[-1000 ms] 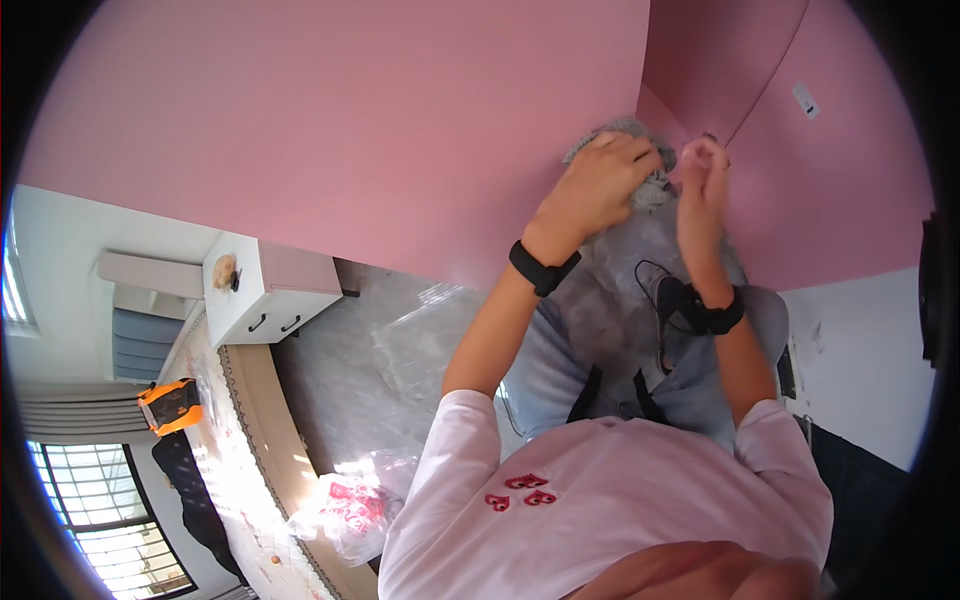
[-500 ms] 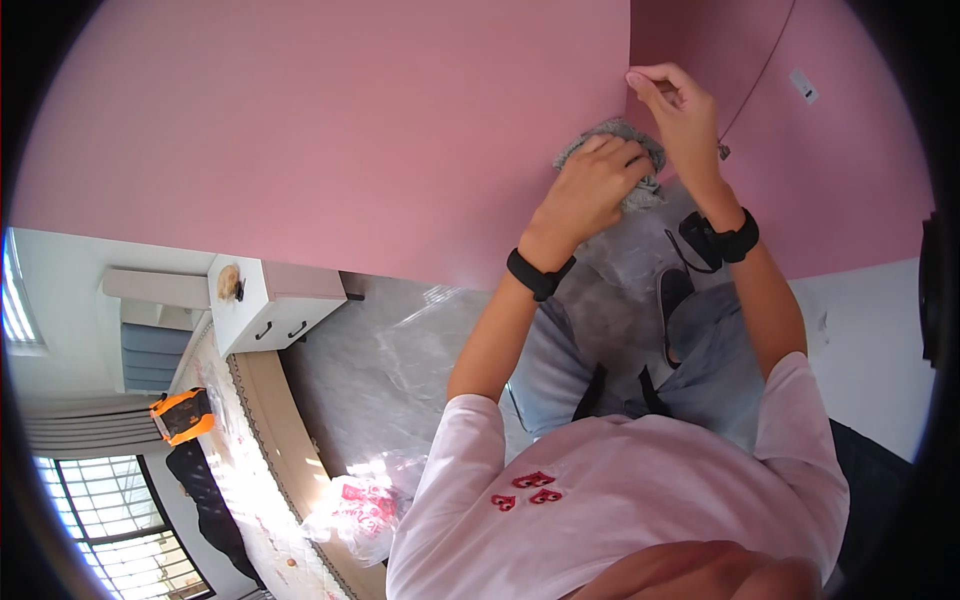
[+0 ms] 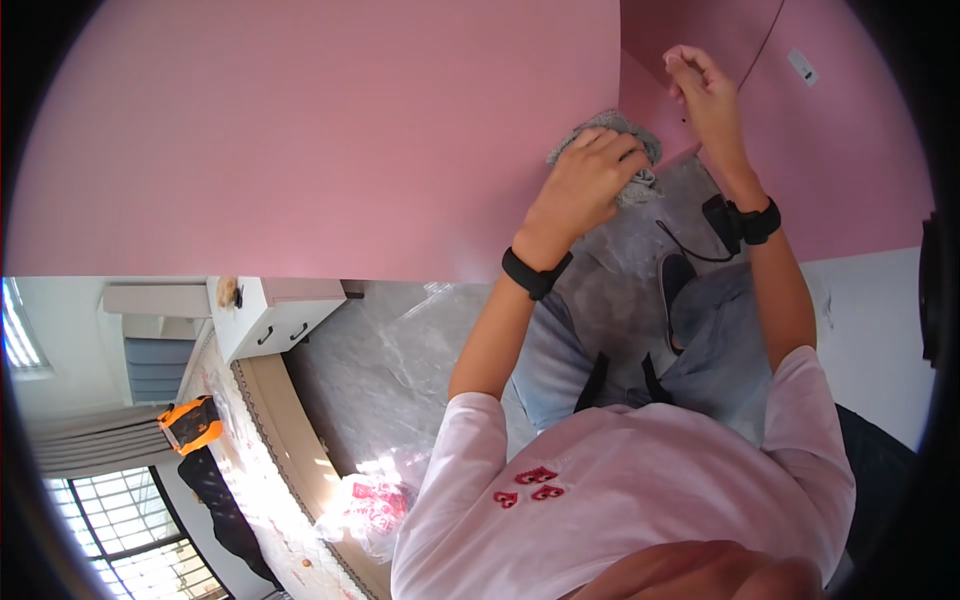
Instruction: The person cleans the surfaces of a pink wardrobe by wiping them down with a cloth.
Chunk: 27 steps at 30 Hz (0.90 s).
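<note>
My left hand [image 3: 590, 180] is closed over a grey cloth [image 3: 640, 190], pressed against the lower edge of a large pink panel [image 3: 350, 130] near its right corner. My right hand [image 3: 710, 105] is up to the right of that panel's edge, with thumb and fingers curled together and nothing visible in them. Beyond the edge is another pink surface [image 3: 840, 150] with a small white label [image 3: 803, 67] and a thin dark cord. Each wrist wears a black band; a black device with a loop strap hangs at the right one.
Below is a grey marbled floor [image 3: 390, 350], with my shoe [image 3: 676, 285] on it. To the left are a white drawer cabinet [image 3: 275, 310], a bed [image 3: 255, 420] with an orange and black bag [image 3: 190, 425], and a plastic bag [image 3: 370, 505] beside the bed.
My right hand has let go of the pink panel's edge and moved right. The panel has shifted slightly, showing more of the gap behind it. My left hand keeps the cloth at nearly the same place.
</note>
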Motion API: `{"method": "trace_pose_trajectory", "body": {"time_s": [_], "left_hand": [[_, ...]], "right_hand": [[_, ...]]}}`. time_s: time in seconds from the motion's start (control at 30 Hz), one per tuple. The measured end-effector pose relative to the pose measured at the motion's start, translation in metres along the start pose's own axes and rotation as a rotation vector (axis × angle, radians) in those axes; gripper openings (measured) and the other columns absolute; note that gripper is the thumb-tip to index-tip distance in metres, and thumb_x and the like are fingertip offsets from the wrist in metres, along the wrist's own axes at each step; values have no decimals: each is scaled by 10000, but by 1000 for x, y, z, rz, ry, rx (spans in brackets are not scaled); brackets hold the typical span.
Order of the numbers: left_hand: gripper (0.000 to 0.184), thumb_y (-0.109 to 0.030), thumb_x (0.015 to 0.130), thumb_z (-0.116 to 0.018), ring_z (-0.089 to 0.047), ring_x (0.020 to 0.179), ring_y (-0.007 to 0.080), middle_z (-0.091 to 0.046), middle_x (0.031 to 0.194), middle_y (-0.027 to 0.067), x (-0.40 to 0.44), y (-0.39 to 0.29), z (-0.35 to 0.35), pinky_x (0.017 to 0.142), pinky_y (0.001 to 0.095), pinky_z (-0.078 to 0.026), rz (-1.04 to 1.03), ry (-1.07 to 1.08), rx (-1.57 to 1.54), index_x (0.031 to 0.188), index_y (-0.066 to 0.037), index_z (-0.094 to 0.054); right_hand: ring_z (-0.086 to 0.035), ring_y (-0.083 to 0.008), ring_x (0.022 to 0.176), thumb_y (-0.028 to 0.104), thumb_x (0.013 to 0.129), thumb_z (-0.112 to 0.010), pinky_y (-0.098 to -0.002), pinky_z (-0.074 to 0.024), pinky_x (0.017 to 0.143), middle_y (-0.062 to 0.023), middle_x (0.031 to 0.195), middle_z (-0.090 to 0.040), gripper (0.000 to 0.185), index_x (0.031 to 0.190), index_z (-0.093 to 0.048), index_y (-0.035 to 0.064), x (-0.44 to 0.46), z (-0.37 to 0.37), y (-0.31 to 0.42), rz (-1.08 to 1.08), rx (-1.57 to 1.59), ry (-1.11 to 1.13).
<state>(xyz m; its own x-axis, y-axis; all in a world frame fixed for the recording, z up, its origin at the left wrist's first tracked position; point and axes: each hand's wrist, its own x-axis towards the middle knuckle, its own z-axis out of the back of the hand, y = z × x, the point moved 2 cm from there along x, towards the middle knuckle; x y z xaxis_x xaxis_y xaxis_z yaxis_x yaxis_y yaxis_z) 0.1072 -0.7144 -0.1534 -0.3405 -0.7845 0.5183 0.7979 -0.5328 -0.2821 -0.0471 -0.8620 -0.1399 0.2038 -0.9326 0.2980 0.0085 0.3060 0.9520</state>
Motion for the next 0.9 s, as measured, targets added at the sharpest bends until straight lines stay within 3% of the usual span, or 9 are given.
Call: {"method": "trace_pose_trajectory", "body": {"time_s": [0.1, 0.17, 0.27, 0.3, 0.37, 0.5, 0.57, 0.67, 0.9], "left_hand": [[426, 112, 667, -644, -613, 1131, 306, -684, 1125, 46, -1, 1, -1, 1024, 420, -462, -2, 5, -21, 1037, -85, -722], [409, 110, 685, -643, -614, 1137, 302, -684, 1129, 35, -3, 3, -3, 1027, 422, -461, -5, 8, -42, 1033, -90, -720], [387, 108, 706, -637, -616, 1137, 296, -683, 1134, 33, -7, 4, -5, 1032, 420, -458, -6, 27, -25, 1026, -93, -718], [387, 108, 706, -637, -616, 1137, 296, -683, 1134, 33, -5, 8, -4, 1032, 420, -458, -5, 23, -17, 1026, -93, -718], [381, 102, 713, -642, -617, 1136, 291, -684, 1137, 33, -9, 7, -8, 1034, 419, -456, -15, 15, -46, 1031, -94, -717], [386, 94, 714, -651, -618, 1127, 291, -683, 1128, 34, -12, 8, -12, 1034, 424, -454, -6, 9, -27, 1045, -94, -716], [387, 90, 715, -654, -618, 1126, 289, -681, 1120, 34, -12, 11, -13, 1034, 429, -453, -15, 24, -51, 1052, -92, -713], [369, 82, 714, -658, -614, 1134, 285, -678, 1121, 35, -15, 14, -17, 1041, 426, -448, -9, 19, -49, 1038, -89, -705], [398, 96, 704, -643, -607, 1149, 286, -675, 1141, 42, -27, 5, -8, 1053, 418, -435, 28, -45, -61, 1051, -93, -689]], "right_hand": [[-573, -40, 684, 273, 1010, -696, -227, -447, 629, 35, 746, -615, 268, 1122, -707, 30, 11, 17, -16, 60, -1, -9], [-577, -81, 662, 260, 1013, -664, -250, -469, 637, -5, 789, -665, 273, 1132, -692, 15, 30, 45, -57, -87, -366, 81], [-632, -138, 680, 193, 1001, -608, -285, -504, 629, -45, 818, -707, 226, 1136, -671, 24, 43, 80, -224, 734, -757, 73], [-632, -138, 680, 193, 1001, -608, -285, -504, 629, -45, 818, -707, 226, 1136, -671, 24, 44, 74, -181, 741, -752, 74], [-715, -204, 961, 129, 972, -556, -296, -559, 801, -133, 1091, -741, 334, 1282, -628, 28, 33, 82, -125, -708, -586, 427], [-635, -237, 1267, 95, 970, -530, -314, -510, 1028, -168, 1337, -661, 473, 1440, -557, 51, 41, 81, -118, -502, -705, 475], [-568, -260, 1355, 98, 1006, -519, -358, -441, 1143, -168, 1465, -574, 513, 1514, -489, 33, 20, 59, -85, -370, 62, 412], [-612, -267, 1293, 100, 1038, -519, -382, -480, 1112, -152, 1394, -624, 452, 1480, -513, 4, 12, 40, -17, -206, 371, 423], [-622, -262, 1272, 119, 1046, -568, -390, -504, 1082, -172, 1376, -624, 425, 1439, -531, -40, -29, 9, 27, -154, 372, 515]]}}
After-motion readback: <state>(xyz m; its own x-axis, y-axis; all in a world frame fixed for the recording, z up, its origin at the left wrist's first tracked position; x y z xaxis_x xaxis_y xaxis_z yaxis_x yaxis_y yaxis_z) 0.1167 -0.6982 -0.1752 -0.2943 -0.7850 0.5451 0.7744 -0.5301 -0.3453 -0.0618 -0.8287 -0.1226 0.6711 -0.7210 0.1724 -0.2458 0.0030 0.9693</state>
